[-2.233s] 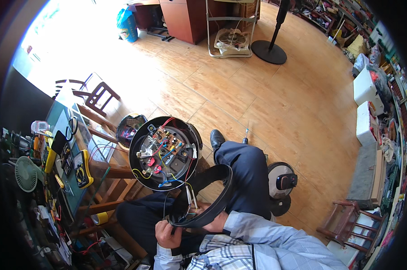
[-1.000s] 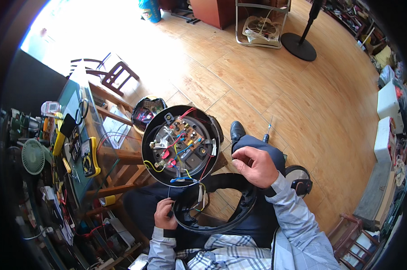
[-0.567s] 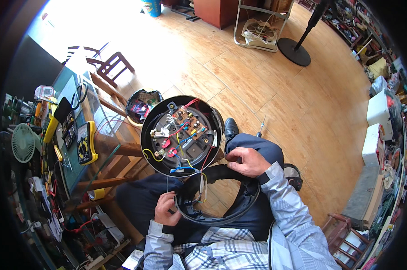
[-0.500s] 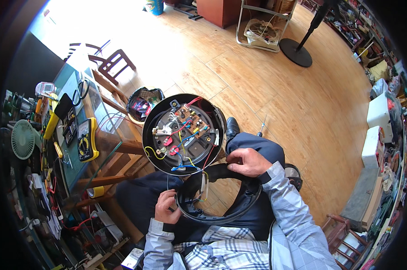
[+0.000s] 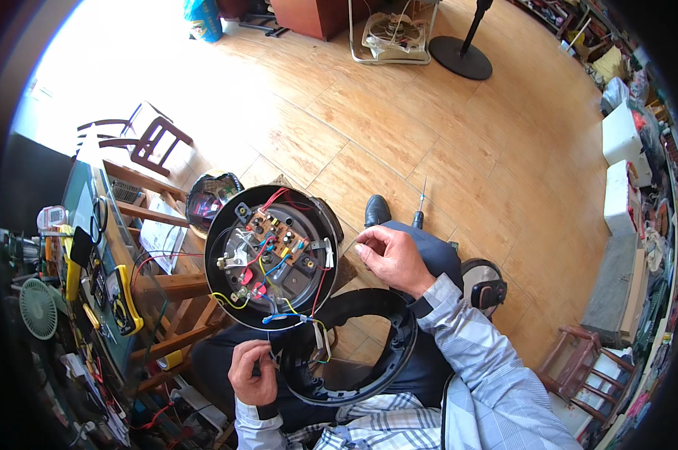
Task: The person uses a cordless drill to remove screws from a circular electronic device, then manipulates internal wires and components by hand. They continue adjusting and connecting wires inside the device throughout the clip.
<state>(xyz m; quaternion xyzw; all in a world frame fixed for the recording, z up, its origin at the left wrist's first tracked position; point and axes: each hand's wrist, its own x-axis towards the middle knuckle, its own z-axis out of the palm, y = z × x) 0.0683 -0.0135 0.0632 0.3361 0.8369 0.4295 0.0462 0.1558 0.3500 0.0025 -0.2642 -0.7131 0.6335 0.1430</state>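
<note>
A round black housing (image 5: pixel 223 306), open side up, shows a brown circuit board (image 5: pixel 279 234) and coloured wires inside. Below it a black plastic ring (image 5: pixel 403 352) lies across my lap, joined to the housing by wires with white sleeves (image 5: pixel 318 336). My left hand (image 5: pixel 254 373) is closed beside the ring's left edge; what its fingertips hold, if anything, is hidden. Off the ring, above its upper right side, my right hand (image 5: pixel 395 259) hangs with bent fingers drawn together and nothing visible in them. A screwdriver (image 5: pixel 418 217) stands out past my right knee, near my shoe.
At left a glass-topped table (image 5: pixel 91 176) carries a yellow multimeter (image 5: pixel 123 300) and tools. A waste basket (image 5: pixel 208 199) stands behind the housing. A small wooden stool (image 5: pixel 579 367) is at lower right. White boxes (image 5: pixel 622 196) line the right side. A round fan base (image 5: pixel 460 58) stands farther off.
My right hand has let go of the ring and moved up away from it. My left hand has drawn slightly off the ring's edge. The view has shifted, so the housing appears lower and further left.
</note>
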